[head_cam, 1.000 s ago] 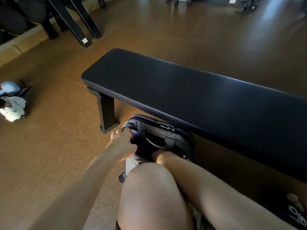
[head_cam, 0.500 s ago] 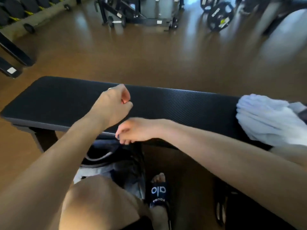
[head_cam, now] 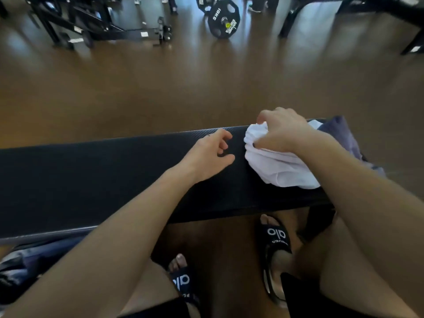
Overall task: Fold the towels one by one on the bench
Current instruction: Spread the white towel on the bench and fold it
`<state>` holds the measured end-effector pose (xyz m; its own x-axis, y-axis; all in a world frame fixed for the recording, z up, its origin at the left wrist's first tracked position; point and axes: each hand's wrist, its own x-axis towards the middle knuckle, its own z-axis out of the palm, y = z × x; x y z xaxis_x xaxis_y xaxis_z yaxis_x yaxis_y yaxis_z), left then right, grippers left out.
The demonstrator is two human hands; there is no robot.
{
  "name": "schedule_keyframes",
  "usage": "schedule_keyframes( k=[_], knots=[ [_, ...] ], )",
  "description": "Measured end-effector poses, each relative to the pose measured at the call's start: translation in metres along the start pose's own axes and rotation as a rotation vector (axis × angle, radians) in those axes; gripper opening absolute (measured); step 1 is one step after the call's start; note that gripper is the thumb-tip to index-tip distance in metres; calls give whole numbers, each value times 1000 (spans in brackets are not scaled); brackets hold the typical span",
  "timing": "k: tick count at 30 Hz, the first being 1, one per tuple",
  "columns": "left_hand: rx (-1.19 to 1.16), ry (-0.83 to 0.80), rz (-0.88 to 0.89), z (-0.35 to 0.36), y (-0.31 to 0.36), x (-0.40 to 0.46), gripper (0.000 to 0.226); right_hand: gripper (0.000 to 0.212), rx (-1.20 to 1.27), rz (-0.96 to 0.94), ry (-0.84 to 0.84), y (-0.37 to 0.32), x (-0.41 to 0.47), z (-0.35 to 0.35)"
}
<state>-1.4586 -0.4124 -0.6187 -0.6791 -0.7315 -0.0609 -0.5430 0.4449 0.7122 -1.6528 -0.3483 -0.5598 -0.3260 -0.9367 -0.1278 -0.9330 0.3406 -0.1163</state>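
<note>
Right hand [head_cam: 283,131] bunches top of white towel [head_cam: 277,168], crumpled on right part of bench [head_cam: 91,175]; probably lifting it to spread flat. Left hand [head_cam: 207,154] just beside towel, fingers loose, grasping nothing, likely ready to catch an edge. Purple towel [head_cam: 341,136] behind, waiting. No towel folded yet.
</note>
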Motion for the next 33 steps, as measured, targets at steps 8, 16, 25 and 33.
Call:
schedule_keyframes(
  k=[8, 16, 25, 33],
  knots=[
    [-117, 5, 76, 11, 5, 26, 69, 10, 324, -92, -41, 11, 10, -6],
    [-371, 169, 127, -16, 8, 22, 34, 19, 780, -315, -36, -28, 3, -16],
    [-390, 467, 93, -63, -12, -8, 19, 11, 814, -405, -146, -49, 12, -7],
    [-243, 545, -96, -82, -28, -29, 51, 13, 1058, -374, -95, -75, 9, -9]
  ],
)
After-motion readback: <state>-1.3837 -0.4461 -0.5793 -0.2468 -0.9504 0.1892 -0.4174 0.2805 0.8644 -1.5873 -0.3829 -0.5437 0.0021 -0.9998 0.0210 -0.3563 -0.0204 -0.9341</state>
